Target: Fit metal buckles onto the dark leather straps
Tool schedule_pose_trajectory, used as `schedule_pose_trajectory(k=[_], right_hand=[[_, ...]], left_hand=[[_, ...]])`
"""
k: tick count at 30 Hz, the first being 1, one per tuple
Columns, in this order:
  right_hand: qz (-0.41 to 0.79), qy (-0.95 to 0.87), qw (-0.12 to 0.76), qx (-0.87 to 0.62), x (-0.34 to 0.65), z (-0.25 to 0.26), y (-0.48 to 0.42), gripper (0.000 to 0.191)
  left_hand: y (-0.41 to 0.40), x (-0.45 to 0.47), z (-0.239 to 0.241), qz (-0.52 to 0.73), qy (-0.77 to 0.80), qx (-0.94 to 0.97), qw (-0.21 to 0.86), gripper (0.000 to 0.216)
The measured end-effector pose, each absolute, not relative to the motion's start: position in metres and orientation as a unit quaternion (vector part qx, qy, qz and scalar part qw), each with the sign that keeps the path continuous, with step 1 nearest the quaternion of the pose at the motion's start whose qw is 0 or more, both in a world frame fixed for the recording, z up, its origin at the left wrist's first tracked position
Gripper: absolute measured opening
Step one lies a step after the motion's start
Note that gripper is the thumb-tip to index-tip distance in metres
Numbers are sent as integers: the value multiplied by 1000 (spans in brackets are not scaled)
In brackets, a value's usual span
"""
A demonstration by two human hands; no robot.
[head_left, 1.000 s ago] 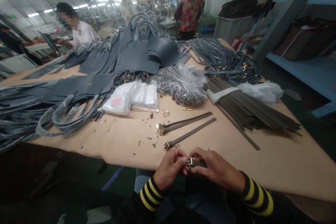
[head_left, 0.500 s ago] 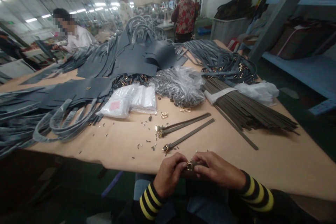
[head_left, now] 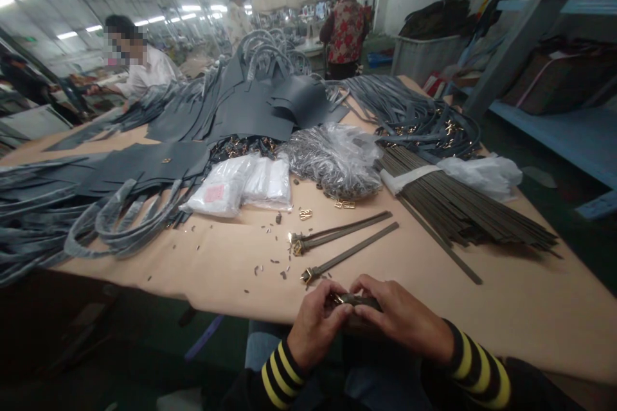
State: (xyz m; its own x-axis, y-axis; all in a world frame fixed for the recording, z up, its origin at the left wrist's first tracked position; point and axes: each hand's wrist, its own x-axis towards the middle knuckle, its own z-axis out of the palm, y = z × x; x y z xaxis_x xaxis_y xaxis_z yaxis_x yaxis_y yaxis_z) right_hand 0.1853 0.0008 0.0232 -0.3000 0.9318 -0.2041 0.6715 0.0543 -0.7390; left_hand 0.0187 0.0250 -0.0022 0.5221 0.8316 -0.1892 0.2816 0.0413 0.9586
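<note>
At the table's front edge my left hand (head_left: pixel 321 324) pinches a small gold-coloured buckle (head_left: pixel 339 299), mostly covered by the fingers. My right hand (head_left: pixel 398 318) grips an olive-brown strap (head_left: pixel 361 301) that meets the buckle; the rest of the strap is hidden under the palm. Just beyond the hands lies a strap with a gold buckle on its end (head_left: pixel 351 252). Behind it are more buckled straps (head_left: pixel 344 232). Loose gold buckles (head_left: pixel 305 214) and small dark scraps (head_left: pixel 283 275) are scattered around them.
A bundle of olive straps (head_left: pixel 463 205) lies to the right. Further back are a clear plastic bag of small dark pieces (head_left: pixel 332 164), white packets (head_left: pixel 222 186) and dark grey bag panels (head_left: pixel 250 106). Grey handles (head_left: pixel 116 231) lie left. Several people stand or sit beyond the table (head_left: pixel 216 270).
My left fingers have shifted over the buckle, which now shows less and lies tilted against the strap. Both hands stay close together. The view has moved slightly.
</note>
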Motion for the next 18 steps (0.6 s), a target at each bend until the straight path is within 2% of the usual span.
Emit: schedule_pose_trajectory(k=[3, 10, 14, 18], right_hand=[[390, -716, 204, -542, 181, 21, 1, 22], [372, -741, 219, -514, 172, 20, 4, 14], [372, -752, 208, -502, 169, 20, 9, 13], [384, -749, 204, -501, 170, 21, 17, 11]], left_hand=[[24, 18, -5, 255, 425, 634, 593, 12], [25, 18, -6, 255, 402, 485, 733, 33], [27, 19, -4, 255, 419, 457, 742, 39], [33, 16, -2, 265, 419, 475, 727, 36]])
